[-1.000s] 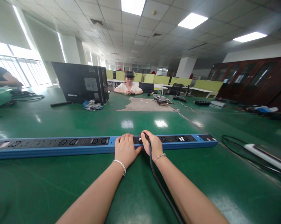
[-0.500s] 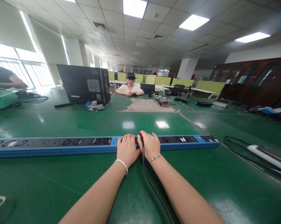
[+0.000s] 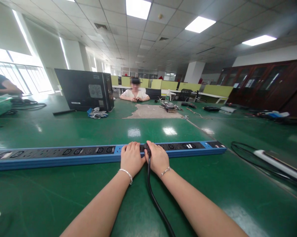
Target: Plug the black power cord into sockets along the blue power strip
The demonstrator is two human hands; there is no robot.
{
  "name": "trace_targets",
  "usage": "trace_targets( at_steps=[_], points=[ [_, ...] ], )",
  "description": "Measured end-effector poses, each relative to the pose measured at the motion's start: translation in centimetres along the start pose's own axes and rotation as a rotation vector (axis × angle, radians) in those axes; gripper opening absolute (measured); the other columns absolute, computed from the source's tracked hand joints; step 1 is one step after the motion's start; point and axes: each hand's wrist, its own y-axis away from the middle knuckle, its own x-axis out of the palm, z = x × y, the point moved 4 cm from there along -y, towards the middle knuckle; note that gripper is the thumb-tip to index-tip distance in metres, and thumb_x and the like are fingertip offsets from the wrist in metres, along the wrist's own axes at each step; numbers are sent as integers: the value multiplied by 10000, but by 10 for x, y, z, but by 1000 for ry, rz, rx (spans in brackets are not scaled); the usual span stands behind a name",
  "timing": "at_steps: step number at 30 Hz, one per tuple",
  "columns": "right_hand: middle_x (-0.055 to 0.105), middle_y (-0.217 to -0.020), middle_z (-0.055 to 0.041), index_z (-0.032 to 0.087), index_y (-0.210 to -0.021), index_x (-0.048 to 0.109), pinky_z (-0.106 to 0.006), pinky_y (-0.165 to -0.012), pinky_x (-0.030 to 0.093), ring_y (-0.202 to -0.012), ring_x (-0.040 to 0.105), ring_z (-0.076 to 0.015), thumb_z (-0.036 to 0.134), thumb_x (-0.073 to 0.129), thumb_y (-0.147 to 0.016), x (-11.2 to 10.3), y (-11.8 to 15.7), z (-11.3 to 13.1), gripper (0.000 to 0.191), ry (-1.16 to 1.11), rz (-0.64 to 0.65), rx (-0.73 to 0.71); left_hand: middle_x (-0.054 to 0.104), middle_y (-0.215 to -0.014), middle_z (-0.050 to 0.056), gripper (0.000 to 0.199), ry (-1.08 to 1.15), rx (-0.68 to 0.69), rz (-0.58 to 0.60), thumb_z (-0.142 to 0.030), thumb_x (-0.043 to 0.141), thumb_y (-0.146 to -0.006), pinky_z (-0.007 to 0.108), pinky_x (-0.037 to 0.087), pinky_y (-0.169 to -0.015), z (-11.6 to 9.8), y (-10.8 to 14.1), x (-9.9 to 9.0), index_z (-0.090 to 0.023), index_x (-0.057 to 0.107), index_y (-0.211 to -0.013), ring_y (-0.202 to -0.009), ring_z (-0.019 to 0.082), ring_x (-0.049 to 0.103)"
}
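A long blue power strip (image 3: 89, 160) with rows of black sockets lies across the green table. My left hand (image 3: 131, 159) is closed over the strip's middle, fingers over the top face and thumb at the near edge. Just to its right, my right hand (image 3: 158, 159) grips a black plug (image 3: 148, 148) against the strip's socket face. From the plug a thick black power cord (image 3: 152, 196) runs down toward me between my forearms. The plug's contact end is hidden, so how deep it sits cannot be seen.
A black computer case (image 3: 85, 90) stands behind on the left, with gloves (image 3: 97, 113) beside it. A person (image 3: 135, 93) sits across the table. At right lie a white power strip (image 3: 274, 161) and black cables (image 3: 242, 148). A green basket (image 3: 0, 107) stands far left.
The view has shifted slightly. My right hand has tilted a little and more of the plug shows, with the cord now leaving it lower. My left hand keeps its hold on the strip.
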Motion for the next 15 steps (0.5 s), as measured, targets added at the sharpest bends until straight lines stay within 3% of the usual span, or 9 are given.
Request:
trace_targets(
  at_steps=[4, 9, 15],
  points=[
    [596, -1193, -74, 190, -1259, 469, -337, -980, 325, -1129, 513, -182, 305, 398, -861, -3, -2, -6, 421, -45, 67, -1, 581, -1182, 132, 474, 35, 1, 5, -348, 446, -823, 439, 305, -965, -3, 1, -3, -134, 461, -1245, -1133, 272, 480],
    [538, -1273, -64, 178, -1300, 429, -357, -1045, 247, -1205, 441, -167, 262, 397, -843, 0, 4, -12, 466, -115, 95, -25, 421, -1384, 53, 552, 106, 145, 72, -192, 461, -793, 421, 315, -983, -15, 3, -5, -280, 367, -1330, -1228, 237, 406],
    [459, -1343, -108, 102, -1329, 390, -367, -1066, 196, -1271, 349, -194, 284, 405, -828, 11, 14, -15, 533, -54, 43, -52, 501, -1324, 11, 551, 151, 128, 123, -120, 445, -769, 464, 267, -1027, -18, 1, -4, -302, 413, -1288, -1236, 212, 410]
  ],
)
